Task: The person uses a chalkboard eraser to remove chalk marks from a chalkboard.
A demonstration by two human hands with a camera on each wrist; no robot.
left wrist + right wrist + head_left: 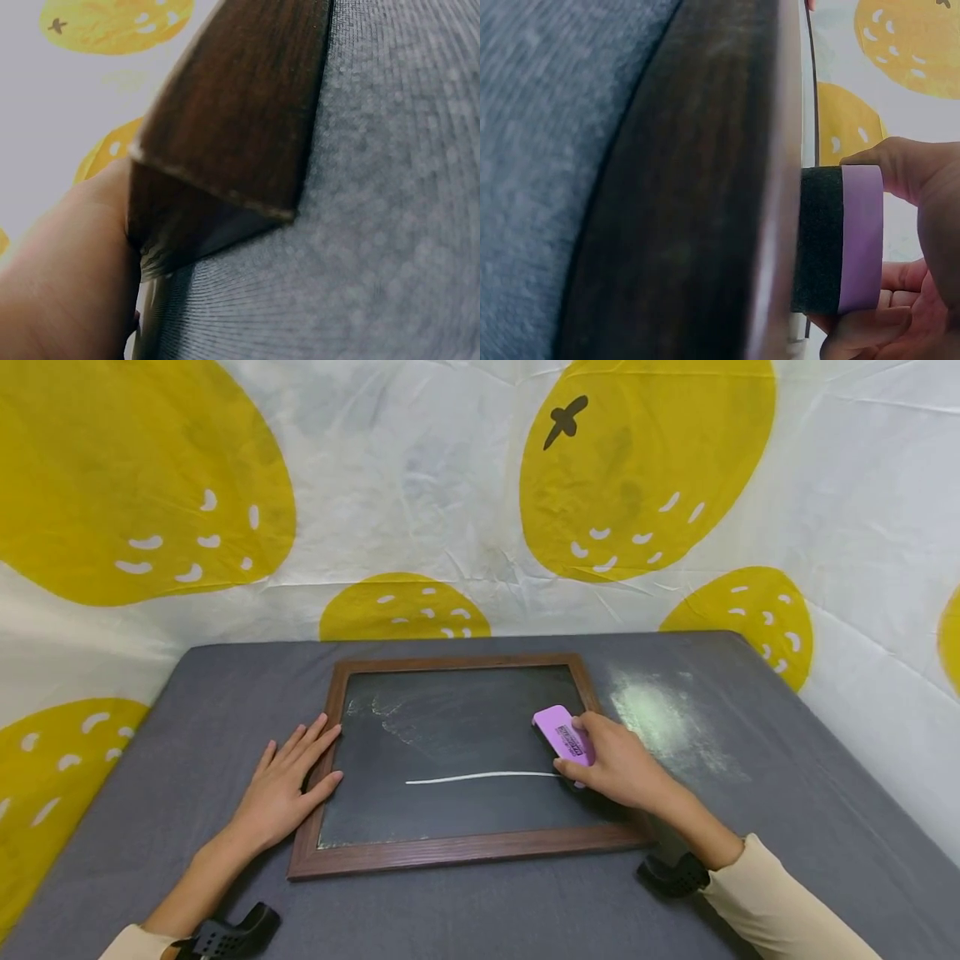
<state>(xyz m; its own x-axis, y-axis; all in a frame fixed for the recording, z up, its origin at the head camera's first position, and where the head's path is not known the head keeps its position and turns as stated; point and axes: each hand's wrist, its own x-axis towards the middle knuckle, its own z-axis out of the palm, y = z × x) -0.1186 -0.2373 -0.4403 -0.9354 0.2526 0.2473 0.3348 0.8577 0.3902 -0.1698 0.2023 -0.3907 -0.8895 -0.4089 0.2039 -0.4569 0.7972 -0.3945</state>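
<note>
Right hand [618, 764] grasping purple eraser [561, 735], mostly hidden, right of centre on chalkboard [450, 752]. Left hand [288, 781] flat, released, pressing wooden frame [318, 793]. Chalk line [480, 776] right end covered by right hand.

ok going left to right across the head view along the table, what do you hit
left hand → chalk line → eraser → right hand → chalk dust patch
</note>
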